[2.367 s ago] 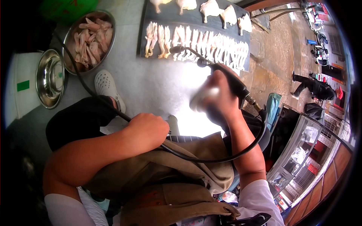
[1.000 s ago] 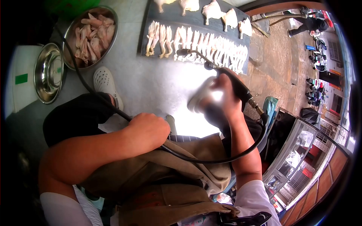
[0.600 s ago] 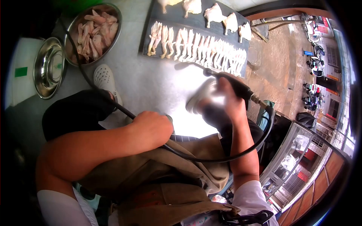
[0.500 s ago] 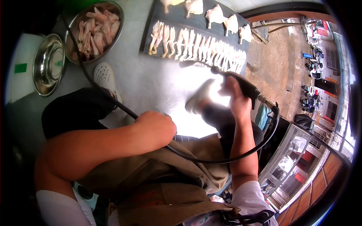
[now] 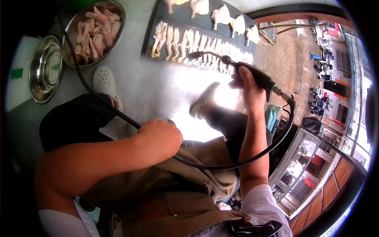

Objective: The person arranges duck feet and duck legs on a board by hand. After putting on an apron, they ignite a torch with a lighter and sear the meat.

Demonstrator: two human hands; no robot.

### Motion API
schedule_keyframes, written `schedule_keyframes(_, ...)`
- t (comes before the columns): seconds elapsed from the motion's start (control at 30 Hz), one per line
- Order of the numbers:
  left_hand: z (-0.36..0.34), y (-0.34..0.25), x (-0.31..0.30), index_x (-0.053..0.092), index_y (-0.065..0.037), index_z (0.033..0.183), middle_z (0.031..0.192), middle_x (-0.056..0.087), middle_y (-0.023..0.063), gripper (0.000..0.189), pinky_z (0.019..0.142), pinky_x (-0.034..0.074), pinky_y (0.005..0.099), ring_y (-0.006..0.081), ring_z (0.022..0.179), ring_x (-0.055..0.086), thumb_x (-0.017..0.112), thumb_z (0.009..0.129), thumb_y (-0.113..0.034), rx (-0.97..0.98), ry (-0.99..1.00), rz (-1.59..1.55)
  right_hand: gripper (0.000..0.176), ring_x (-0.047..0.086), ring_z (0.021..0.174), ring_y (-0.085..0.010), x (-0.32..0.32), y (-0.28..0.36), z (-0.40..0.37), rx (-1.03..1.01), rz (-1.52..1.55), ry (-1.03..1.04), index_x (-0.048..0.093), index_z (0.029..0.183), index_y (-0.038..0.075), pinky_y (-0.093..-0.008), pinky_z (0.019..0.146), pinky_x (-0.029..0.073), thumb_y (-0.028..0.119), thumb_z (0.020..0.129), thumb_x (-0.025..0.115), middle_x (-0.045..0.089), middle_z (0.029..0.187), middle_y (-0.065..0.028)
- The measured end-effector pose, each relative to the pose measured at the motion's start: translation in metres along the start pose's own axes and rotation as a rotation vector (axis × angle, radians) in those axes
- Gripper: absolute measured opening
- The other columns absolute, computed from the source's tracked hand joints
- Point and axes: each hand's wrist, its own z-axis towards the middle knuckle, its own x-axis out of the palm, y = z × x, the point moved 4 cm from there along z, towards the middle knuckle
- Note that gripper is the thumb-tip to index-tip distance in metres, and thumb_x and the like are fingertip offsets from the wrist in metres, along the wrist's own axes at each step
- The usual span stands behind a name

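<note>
Grips torch (image 5: 256, 78) handle in right hand (image 5: 250, 96), fingers wrapped tight; holds nozzle just over chicken feet (image 5: 173, 37) on board (image 5: 185, 17). Clenches left hand (image 5: 160, 138), apparently around hose (image 5: 276, 142).

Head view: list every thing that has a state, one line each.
right hand, gripped around the torch handle
torch, held up, nozzle aimed at the chicken feet on the board; no flame visible
left hand, curled shut over the hose
hose, slack, looping from the torch to under the left hand
large steel bowl, filled with raw pieces
small steel bowl, empty
board, lined with one row of chicken feet
</note>
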Motion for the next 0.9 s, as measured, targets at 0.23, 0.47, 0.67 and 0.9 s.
schedule_keyframes(0.23, 0.002, -0.002, -0.003, 0.066, -0.004, 0.071, 0.076, 0.068, 0.0140, 0.011, 0.061, 0.054, 0.0382, 0.0282, 0.071, 0.068, 0.057, 0.075, -0.008, 0.006, -0.030, -0.075, 0.025, 0.062, 0.054, -0.0141, 0.021, 0.043, 0.014, -0.091, -0.181, 0.127, 0.066, 0.084, -0.002, -0.0251, 0.050, 0.048, 0.020, 0.089, 0.055, 0.061, 0.064, -0.0084)
schedule_keyframes(0.47, 0.000, -0.005, -0.005, 0.066, -0.004, 0.070, 0.072, 0.067, 0.0129, 0.010, 0.060, 0.054, 0.0377, 0.0275, 0.070, 0.068, 0.058, 0.075, -0.007, 0.051, -0.152, -0.073, 0.025, 0.063, 0.052, -0.0128, 0.042, 0.055, 0.033, -0.245, -0.250, 0.258, 0.067, 0.082, 0.000, -0.0240, 0.046, 0.049, 0.016, 0.093, 0.052, 0.061, 0.062, -0.0080)
schedule_keyframes(0.67, -0.004, -0.005, -0.009, 0.066, -0.005, 0.069, 0.071, 0.067, 0.0116, 0.009, 0.059, 0.054, 0.0365, 0.0262, 0.069, 0.068, 0.059, 0.075, -0.008, 0.050, -0.140, -0.074, 0.026, 0.062, 0.051, -0.0157, 0.039, 0.051, 0.039, -0.124, -0.160, 0.198, 0.067, 0.078, -0.002, -0.0268, 0.048, 0.051, 0.019, 0.090, 0.057, 0.064, 0.064, -0.0097)
schedule_keyframes(0.9, -0.003, -0.007, -0.010, 0.066, -0.005, 0.069, 0.070, 0.066, 0.0112, 0.009, 0.057, 0.054, 0.0366, 0.0261, 0.067, 0.068, 0.059, 0.074, -0.008, 0.061, -0.134, -0.070, 0.027, 0.063, 0.054, -0.0161, 0.024, 0.040, 0.035, -0.082, -0.137, 0.177, 0.067, 0.081, -0.003, -0.0258, 0.051, 0.050, 0.019, 0.091, 0.056, 0.065, 0.065, -0.0098)
